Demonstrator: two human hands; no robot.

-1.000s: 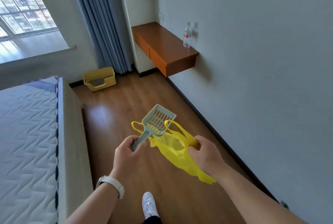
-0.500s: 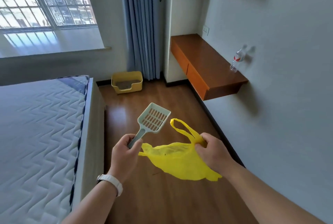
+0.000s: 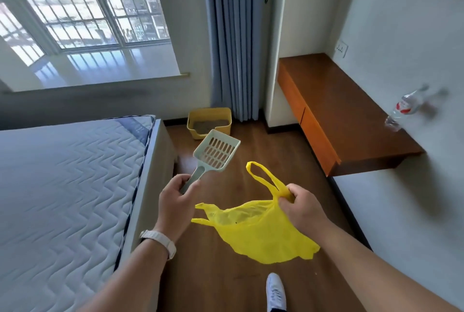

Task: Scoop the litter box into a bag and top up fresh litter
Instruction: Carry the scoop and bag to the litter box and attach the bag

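Our left hand (image 3: 177, 201) is closed round the handle of the pale green slotted plastic litter scoop (image 3: 217, 152), blade tilted up and forward. Our right hand (image 3: 298, 207) pinches one loop handle of the thin yellow plastic carrier bag (image 3: 261, 234), which hangs slack with its mouth half open toward the scoop. A second ago the scoop's blade lay over the bag; now the two are apart, with bare wooden floor (image 3: 276, 156) showing between them.

The bigger change is the approach. The yellow plastic litter box (image 3: 209, 122), with grey litter inside, was small and off to the left a second ago. It now sits larger and almost dead ahead, just past the scoop's tip in our view. It stands at the far end of the floor, at the foot of the blue-grey curtain (image 3: 233, 35) and just beyond the far corner of the quilted white bed (image 3: 62, 173).

We judge that we are walking up to the box, tools ready, and no scooping has begun. Next we must crouch at the box and hold the bag's mouth open. No fresh litter supply is visible.
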